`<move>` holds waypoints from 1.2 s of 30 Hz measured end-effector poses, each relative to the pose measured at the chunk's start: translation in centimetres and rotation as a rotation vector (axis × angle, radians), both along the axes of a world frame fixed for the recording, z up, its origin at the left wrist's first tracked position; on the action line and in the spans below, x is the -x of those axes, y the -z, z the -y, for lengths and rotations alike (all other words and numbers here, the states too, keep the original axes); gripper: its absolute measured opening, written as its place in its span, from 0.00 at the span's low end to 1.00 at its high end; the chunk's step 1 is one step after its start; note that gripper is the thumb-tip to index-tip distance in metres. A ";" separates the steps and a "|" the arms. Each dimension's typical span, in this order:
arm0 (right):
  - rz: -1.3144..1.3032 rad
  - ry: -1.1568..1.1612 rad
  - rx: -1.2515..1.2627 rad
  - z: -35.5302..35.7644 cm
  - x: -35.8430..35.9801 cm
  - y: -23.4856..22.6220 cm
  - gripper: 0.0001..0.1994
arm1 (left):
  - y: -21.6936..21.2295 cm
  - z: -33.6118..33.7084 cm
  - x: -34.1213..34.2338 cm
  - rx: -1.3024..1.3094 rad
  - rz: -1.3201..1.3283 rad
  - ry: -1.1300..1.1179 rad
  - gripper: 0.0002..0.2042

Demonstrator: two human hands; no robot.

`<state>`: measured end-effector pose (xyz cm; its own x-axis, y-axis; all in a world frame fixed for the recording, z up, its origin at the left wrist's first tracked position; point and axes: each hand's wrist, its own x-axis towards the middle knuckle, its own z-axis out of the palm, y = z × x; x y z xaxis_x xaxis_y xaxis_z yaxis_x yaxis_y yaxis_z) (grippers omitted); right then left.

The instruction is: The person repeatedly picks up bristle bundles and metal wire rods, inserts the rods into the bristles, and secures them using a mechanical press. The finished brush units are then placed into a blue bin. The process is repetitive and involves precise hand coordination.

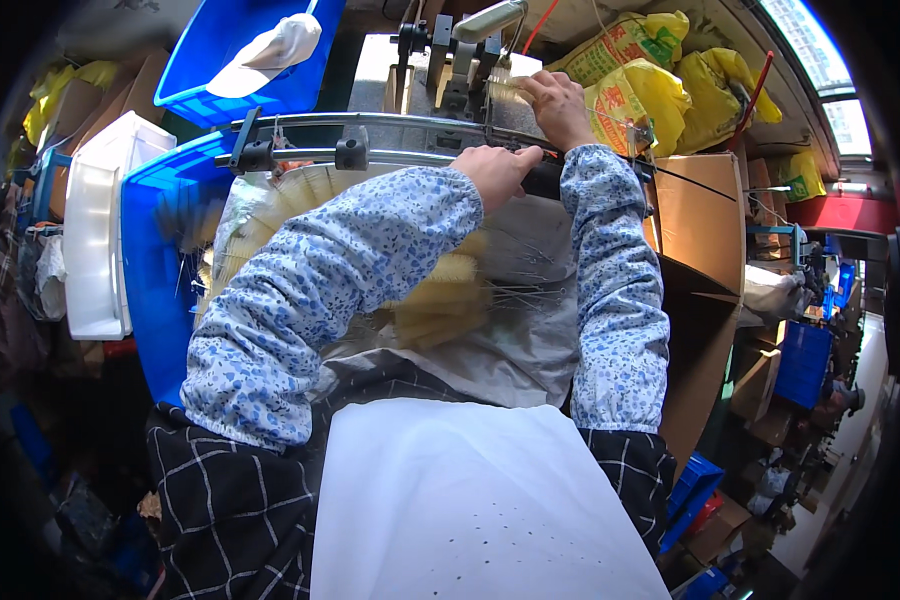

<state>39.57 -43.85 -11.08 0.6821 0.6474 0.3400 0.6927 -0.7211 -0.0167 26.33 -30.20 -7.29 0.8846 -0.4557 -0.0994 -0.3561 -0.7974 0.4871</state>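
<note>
The left hand point(498, 170) is clenched around the black grip point(545, 180) at the end of the curved metal lever bar point(390, 157). The right hand point(558, 103) pinches a small tuft of pale bristles point(505, 90), holding it against the clamp head of the grey machine point(460, 65).

All positions below refer to the machine. Directly in front of it, toward the person, finished yellow brushes point(440, 300) lie on a grey sheet point(530, 300). To its left stand a blue crate point(160, 290) and a white tub point(95, 240). To its right lie yellow sacks point(650, 95) and a cardboard box point(695, 210).

For good work, keep the tuft square to the clamp. Keep the fingertips behind the closing parts. Pull the bar in one steady stroke.
</note>
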 end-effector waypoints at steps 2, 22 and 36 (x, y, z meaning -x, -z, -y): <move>0.008 0.022 0.048 0.5 0.2 -0.7 0.11 | -0.3 0.0 -0.1 -0.019 -0.010 -0.002 0.17; -0.149 0.331 -0.379 5.0 2.8 -0.7 0.17 | -4.1 -1.9 0.1 -0.152 -0.197 0.154 0.28; -0.129 0.310 -0.399 0.8 3.7 -1.7 0.14 | -15.4 -23.1 16.4 -0.222 -0.434 -0.323 0.24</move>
<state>35.85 -44.70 -9.42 0.8738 0.2458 0.4197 0.4220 -0.8121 -0.4030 9.98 -7.13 8.12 0.8321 -0.0966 -0.5462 0.1168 -0.9321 0.3427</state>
